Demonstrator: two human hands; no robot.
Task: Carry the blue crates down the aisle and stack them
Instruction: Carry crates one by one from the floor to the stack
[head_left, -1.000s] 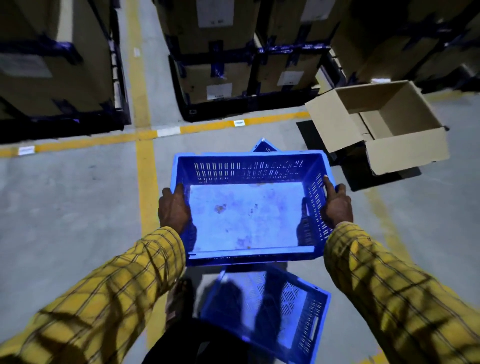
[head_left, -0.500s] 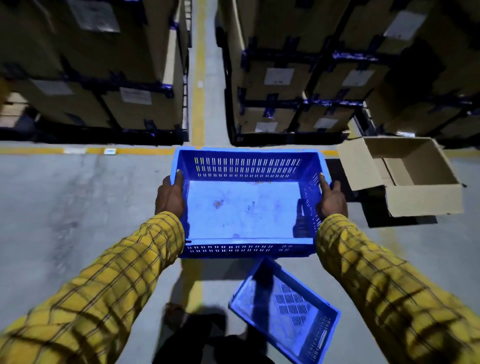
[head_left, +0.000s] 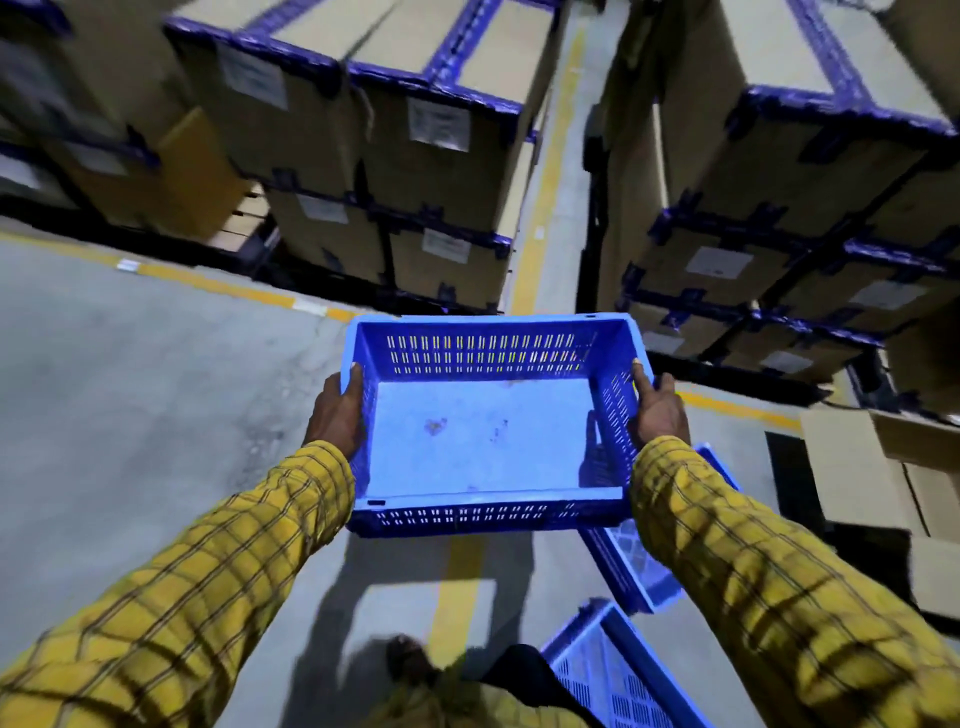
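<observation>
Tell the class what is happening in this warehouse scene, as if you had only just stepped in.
A person in a yellow checked shirt holds an empty blue crate out in front, left hand on its left wall, right hand on its right wall. Two more blue crates lie on the concrete floor below. Ahead, strapped cardboard boxes flank a yellow aisle line. Nothing is stacked yet.

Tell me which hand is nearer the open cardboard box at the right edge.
Right. The right hand grips the held blue crate on the side facing the cardboard box; the left hand grips the crate's far side.
</observation>
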